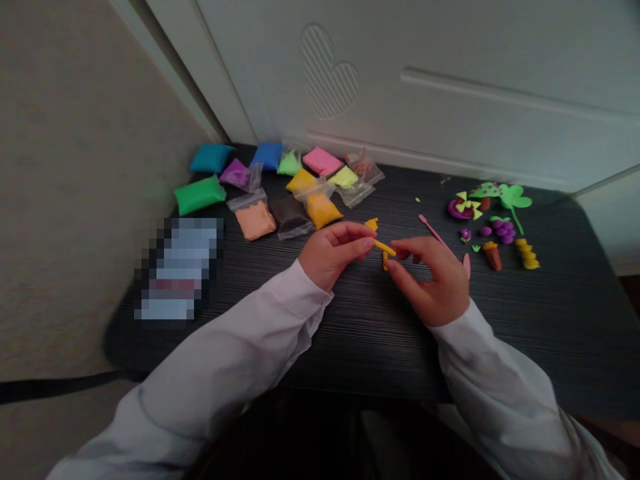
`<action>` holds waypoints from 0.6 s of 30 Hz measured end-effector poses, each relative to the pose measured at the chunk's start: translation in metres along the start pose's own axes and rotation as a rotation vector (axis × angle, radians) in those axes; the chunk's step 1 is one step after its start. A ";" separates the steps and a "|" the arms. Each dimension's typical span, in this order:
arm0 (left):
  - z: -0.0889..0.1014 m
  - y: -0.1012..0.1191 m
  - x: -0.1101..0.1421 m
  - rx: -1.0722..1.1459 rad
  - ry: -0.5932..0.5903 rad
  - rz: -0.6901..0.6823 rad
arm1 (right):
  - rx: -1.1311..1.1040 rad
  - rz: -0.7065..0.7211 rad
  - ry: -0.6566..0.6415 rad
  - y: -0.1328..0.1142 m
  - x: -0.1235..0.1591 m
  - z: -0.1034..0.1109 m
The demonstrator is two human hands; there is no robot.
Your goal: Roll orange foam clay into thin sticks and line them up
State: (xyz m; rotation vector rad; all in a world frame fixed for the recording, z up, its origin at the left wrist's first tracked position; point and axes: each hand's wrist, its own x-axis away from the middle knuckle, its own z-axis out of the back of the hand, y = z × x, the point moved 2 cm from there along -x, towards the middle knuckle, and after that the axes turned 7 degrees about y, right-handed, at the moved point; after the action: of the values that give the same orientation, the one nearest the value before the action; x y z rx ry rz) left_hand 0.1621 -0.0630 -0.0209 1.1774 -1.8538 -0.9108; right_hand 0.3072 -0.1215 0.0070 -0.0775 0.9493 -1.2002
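My left hand (336, 253) is closed in a pinch on a thin yellow-orange clay strip (385, 248), which sticks out to the right from the fingertips. Just past the strip's free end is my right hand (434, 275), its thumb and index finger parted around a gap. A short orange clay piece (385, 261) shows by my right thumb tip; whether the thumb touches it I cannot tell. Behind my left fingers a jagged yellow clay piece (372, 225) lies on the dark table, partly hidden. A pink modelling tool (434, 230) lies behind my right hand, which covers part of it.
Bags of coloured clay, among them a green bag (200, 195) and a black bag (290, 216), lie at the back left. A blurred phone-like object (183, 267) is at the left. Small clay models, including purple grapes (504, 230) and a twisted yellow piece (527, 254), lie right.
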 end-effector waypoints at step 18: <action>-0.002 -0.007 0.006 -0.048 -0.326 0.267 | -0.514 -0.369 -0.484 0.012 -0.002 0.000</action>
State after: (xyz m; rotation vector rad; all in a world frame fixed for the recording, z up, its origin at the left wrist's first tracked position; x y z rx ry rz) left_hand 0.1650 -0.0708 -0.0251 0.7589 -2.1708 -1.0318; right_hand 0.3162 -0.1148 0.0025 -0.9455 0.8047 -1.1640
